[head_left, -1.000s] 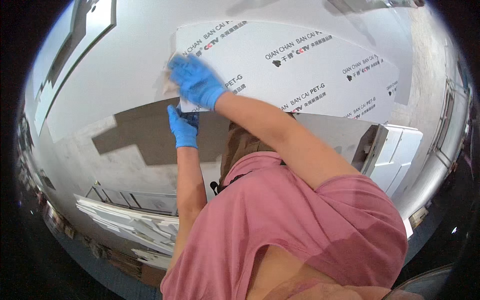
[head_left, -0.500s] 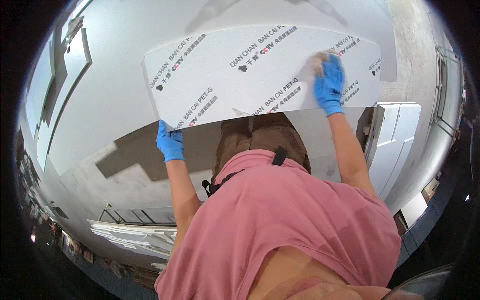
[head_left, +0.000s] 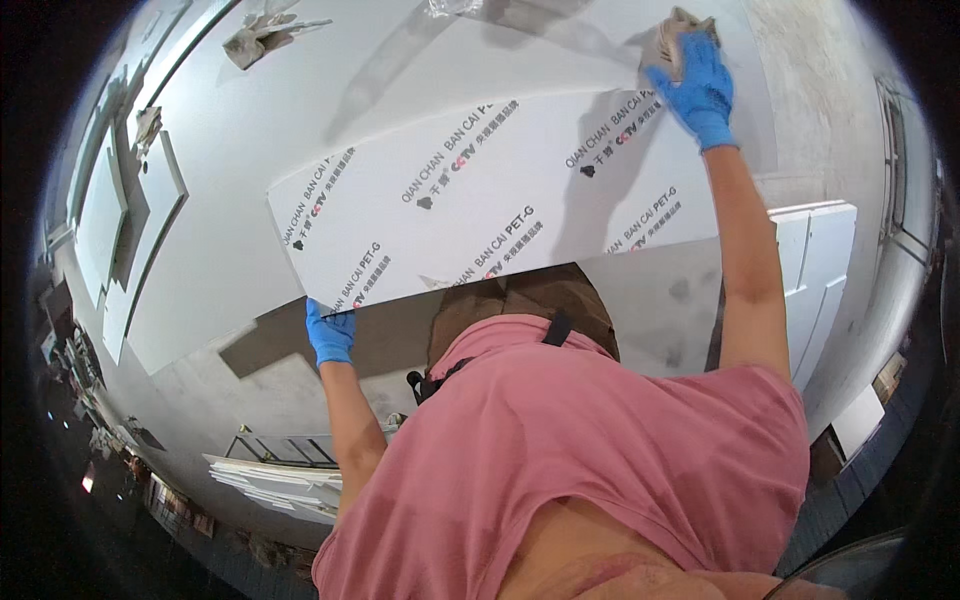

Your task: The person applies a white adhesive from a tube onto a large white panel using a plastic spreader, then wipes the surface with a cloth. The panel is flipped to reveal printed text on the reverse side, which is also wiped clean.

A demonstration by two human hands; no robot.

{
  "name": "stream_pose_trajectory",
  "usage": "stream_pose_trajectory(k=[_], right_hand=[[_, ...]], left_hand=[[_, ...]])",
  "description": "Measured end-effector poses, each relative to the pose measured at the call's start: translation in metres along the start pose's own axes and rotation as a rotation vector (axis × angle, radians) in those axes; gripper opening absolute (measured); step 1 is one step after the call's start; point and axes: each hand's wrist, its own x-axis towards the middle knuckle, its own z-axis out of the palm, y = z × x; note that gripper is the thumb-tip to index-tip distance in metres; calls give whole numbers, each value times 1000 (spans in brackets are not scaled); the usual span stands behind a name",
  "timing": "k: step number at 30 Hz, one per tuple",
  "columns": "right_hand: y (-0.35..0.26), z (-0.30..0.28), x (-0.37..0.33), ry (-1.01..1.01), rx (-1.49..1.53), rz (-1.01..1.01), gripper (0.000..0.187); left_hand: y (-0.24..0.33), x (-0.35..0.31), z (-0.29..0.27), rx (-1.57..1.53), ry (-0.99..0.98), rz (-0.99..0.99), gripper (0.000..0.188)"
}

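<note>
A long white panel point(head_left: 470, 200), its top covered in printed film, lies across a bigger white board point(head_left: 230, 170) in front of me. At the panel's near left corner, my left hand point(head_left: 330, 332) in a blue glove is closed on the edge, its fingers partly hidden. My right arm reaches to the panel's far right corner. There my right hand point(head_left: 700, 92), also gloved in blue, presses on a crumpled beige cloth point(head_left: 668, 48). The cloth rests at or just past the panel's far edge.
Another crumpled beige cloth point(head_left: 258, 38) lies on the board at the far left. Narrow white panels point(head_left: 160, 215) lie along the left side. White panels are stacked at my right point(head_left: 815, 260) and at the lower left point(head_left: 280, 482).
My right hand has moved with the cloth from the panel's right part to its far right edge. In view, the panel sits lower and further left, and the left hand keeps its corner.
</note>
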Motion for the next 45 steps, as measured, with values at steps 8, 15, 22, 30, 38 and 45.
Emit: stream_pose_trajectory(k=[8, 15, 22, 30, 38, 45], right_hand=[[-107, -117, -152, -577, 558, -677, 84], [-111, -153, -139, -584, 123, -654, 62], [-97, -166, -119, -353, 85, -727, 51], [-70, -151, -86, 85, 126, -696, 62], [-147, -274, -35, 59, 48, -663, 50], [-130, -340, -78, -15, -9, -508, 52]], left_hand=[[34, -52, 14, 46, 107, 144, 52], [69, -104, 44, 190, 244, 211, 41], [105, -147, 93, 293, 242, 345, 36], [104, -124, 79, 31, -131, 398, 80], [-44, -79, 194, -328, -431, -226, 102], [-70, -94, 278, -474, -539, -396, 108]])
